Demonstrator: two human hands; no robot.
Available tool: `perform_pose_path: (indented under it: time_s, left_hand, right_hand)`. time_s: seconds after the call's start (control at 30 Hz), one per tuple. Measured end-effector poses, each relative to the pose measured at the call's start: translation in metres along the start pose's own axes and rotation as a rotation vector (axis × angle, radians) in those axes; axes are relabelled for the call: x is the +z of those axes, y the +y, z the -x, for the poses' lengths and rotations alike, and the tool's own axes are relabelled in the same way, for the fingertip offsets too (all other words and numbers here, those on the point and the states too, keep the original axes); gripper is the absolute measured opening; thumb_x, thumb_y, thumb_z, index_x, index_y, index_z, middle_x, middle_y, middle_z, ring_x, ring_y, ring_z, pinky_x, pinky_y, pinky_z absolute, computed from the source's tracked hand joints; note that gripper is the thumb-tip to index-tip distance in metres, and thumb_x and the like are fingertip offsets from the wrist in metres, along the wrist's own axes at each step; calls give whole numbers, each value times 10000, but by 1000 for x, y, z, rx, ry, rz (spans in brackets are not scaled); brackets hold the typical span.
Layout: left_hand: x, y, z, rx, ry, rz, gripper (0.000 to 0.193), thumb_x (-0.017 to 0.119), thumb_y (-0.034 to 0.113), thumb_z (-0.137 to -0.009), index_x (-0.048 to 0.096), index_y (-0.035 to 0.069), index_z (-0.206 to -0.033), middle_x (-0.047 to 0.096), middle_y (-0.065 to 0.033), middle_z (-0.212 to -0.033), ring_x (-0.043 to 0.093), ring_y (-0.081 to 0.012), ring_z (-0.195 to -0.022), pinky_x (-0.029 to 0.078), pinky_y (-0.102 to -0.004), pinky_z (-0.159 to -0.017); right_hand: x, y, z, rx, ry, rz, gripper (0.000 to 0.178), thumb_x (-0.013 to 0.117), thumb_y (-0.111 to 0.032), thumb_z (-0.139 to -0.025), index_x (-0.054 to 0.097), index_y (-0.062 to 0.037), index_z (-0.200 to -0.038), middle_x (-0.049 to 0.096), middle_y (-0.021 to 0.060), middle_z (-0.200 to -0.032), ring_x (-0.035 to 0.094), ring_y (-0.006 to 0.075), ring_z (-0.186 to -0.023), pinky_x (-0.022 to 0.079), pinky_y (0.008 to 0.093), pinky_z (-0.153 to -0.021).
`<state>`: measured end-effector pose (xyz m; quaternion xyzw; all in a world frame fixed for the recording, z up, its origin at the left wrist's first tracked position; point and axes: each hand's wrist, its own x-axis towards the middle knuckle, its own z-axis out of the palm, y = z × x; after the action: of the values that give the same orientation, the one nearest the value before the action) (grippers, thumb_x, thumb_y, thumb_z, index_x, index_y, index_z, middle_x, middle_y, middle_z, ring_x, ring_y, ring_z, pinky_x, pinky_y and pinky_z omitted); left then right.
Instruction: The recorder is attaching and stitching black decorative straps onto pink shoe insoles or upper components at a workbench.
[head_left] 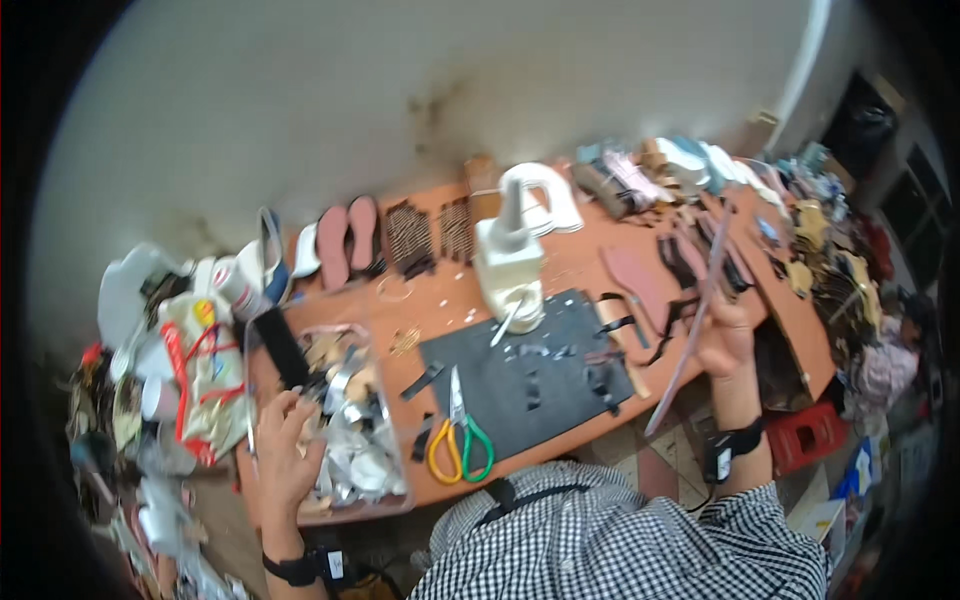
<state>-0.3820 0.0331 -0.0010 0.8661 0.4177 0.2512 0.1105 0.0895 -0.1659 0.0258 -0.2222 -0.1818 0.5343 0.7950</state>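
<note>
Against a stained pale wall stands an orange-brown table (440, 300), crowded with shoe soles, straps and scraps. At its right end the right hand (725, 335) is raised, its grip closed around a long thin pinkish strip (690, 335). The strip's long axis runs steeply from beyond the far table edge, near the heaped shoe parts, down past the near edge toward the floor, so most of its length hangs below the grip. The right forearm (a dark band at the wrist) rises almost upright from the lower edge.

The left hand (283, 450) rests with fingers spread and pointing away from the person, on the near left rim of a clear tray (395, 495) full of silvery scraps, holding nothing that can be made out. Scissors (458, 435) with yellow and green handles lie between the hands on a dark mat (545, 385), nearer the left hand.
</note>
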Motion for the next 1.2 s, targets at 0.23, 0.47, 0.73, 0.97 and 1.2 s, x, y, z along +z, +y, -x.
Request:
perform_pose_path:
  time_s: [0.23,0.47,0.73,0.97,1.2]
  left_hand:
    - [86,128,-76,182,-323,851,241,638,164,-782,631,14,-971,590,-99,-1026,573,-194,-897,455,-280,-768]
    - [142,242,-122,-70,-569,1519,274,608,183,-834,605,-28,-1008,619,-24,-884,555,-75,-796,439,-204,-716]
    - [169,296,-139,-343,-573,1954,127,560,96,-846,601,-3,-913,624,-36,-853,576,-111,-794,445,-239,-761]
    - [186,316,-141,-337,-479,1830,156,554,82,-853,575,-3,-982,620,-39,-864,582,-110,-768,460,-228,-718]
    - [188,314,-147,-408,-302,1895,176,557,89,-863,546,-20,-1001,614,-78,-833,601,-141,-719,496,-247,-665]
  right_hand:
    - [11,11,-7,196,-239,92,123,586,-54,-802,510,9,-876,489,298,-1133,556,403,-978,510,404,-811]
    - [27,-7,-18,296,-291,297,333,605,-31,-767,540,9,-1091,617,159,-989,590,348,-965,488,411,-832]
    - [-16,-32,-24,418,-213,471,284,656,-32,-752,572,-13,-1022,600,37,-946,588,122,-860,500,267,-770]
    - [-48,-47,-35,394,-282,544,250,669,-23,-740,591,-15,-977,598,31,-946,569,118,-856,475,263,-776]
    - [-56,-53,-48,387,-247,462,266,654,-34,-741,578,2,-993,603,57,-968,580,136,-858,475,278,-781]
